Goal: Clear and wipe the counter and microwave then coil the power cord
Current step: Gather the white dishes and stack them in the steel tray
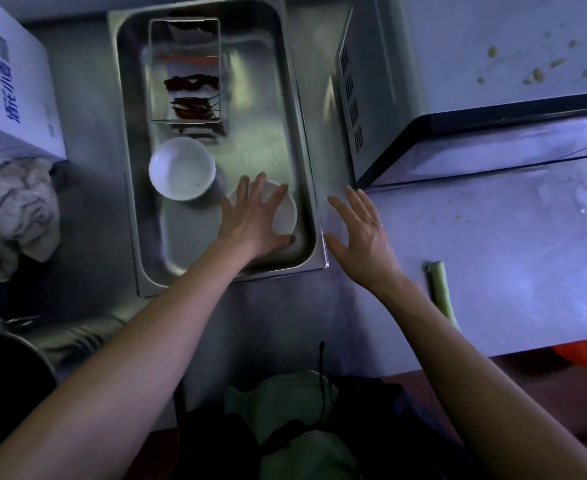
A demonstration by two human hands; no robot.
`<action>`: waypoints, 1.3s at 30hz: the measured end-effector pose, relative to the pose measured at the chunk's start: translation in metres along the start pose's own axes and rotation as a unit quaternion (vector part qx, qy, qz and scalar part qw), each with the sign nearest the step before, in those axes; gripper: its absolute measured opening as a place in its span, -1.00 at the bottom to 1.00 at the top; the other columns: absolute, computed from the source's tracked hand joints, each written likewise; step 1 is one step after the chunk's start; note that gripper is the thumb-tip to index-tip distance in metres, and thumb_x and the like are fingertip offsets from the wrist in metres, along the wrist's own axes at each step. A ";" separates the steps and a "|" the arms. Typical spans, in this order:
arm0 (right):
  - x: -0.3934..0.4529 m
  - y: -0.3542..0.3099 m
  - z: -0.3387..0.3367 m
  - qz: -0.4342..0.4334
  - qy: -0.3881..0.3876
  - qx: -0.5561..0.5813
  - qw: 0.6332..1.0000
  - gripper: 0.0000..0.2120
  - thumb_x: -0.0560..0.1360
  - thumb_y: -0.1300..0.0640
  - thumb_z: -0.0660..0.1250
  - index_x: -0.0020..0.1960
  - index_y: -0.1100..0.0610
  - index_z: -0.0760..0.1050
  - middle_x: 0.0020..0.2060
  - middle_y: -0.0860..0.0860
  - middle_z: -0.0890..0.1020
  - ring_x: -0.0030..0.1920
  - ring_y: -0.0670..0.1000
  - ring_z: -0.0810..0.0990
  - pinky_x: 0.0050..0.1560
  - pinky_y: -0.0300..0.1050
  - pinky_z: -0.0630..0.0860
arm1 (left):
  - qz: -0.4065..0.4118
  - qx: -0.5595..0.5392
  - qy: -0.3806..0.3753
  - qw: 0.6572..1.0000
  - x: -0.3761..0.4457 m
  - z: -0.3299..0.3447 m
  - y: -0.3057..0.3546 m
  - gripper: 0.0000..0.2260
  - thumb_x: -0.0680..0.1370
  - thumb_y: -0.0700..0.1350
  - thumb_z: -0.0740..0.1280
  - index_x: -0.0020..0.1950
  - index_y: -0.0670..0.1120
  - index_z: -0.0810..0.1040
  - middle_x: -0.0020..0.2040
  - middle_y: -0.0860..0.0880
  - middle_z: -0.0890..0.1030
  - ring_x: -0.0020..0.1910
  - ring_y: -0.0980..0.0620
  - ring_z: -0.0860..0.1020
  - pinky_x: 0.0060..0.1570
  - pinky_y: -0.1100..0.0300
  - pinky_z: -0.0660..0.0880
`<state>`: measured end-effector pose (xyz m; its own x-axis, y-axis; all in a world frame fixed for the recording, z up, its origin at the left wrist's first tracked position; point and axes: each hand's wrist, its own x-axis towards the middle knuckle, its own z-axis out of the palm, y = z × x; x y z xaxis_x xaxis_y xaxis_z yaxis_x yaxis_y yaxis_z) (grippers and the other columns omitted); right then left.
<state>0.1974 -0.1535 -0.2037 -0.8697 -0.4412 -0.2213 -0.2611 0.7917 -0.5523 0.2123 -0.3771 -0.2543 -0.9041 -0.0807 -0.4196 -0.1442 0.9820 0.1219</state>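
Head view: left hand [250, 216] fingers spread over small white dish [285, 213] in steel tray [306, 140]; right hand [361, 237] fingers spread above counter [493, 254], holding nothing.

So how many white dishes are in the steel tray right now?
2. A white bowl sits left of centre in the steel tray, and a white dish lies to its right, partly under the left hand. Others may be hidden.

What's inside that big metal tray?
The metal tray holds a white bowl, a wire basket of dark scraps, and a white dish partly covered by the left hand.
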 end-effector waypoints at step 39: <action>-0.134 0.015 -0.026 0.176 0.056 -0.025 0.983 -0.39 0.60 -0.06 0.29 0.58 0.02 0.18 0.57 0.11 0.22 0.57 0.13 0.14 0.56 0.12 0.11 | 0.230 -0.086 0.131 0.961 -0.092 -0.030 0.083 -0.51 0.59 0.11 0.27 0.46 -0.10 0.41 0.45 -0.13 0.42 0.42 -0.16 0.36 0.25 -0.13 0.44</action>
<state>0.2994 -0.0713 -0.1618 -0.9497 -0.0900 -0.3000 0.0458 0.9075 -0.4175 0.2716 -0.2928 -0.1790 -0.9551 0.2922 -0.0492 0.2500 0.8837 0.3957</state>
